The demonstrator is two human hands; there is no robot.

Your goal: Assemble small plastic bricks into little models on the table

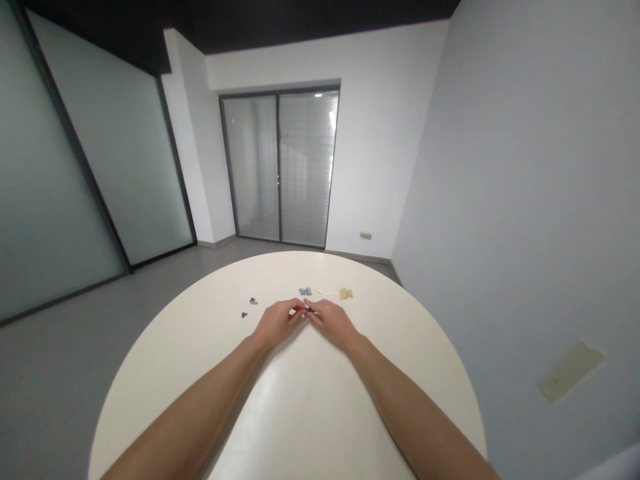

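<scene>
Over the far half of the round table, my left hand (277, 322) and my right hand (334, 323) meet at the fingertips. Both are closed in a pinch on a small dark piece (308, 309), mostly hidden by the fingers and too small to name. Just beyond the fingertips lie several flat grey-blue pieces (305, 291). Small white pieces (324, 292) are beside them, and a group of yellow pieces (345, 293) is further right. Left of my left hand are small dark grey pieces (253, 301) and a separate black piece (244, 315).
The white round table (300, 413) has a curved edge all round. Past it stand a glass double door (280, 167) with blinds, frosted glass panels (110, 140) on the left and a plain wall (525, 200) on the right.
</scene>
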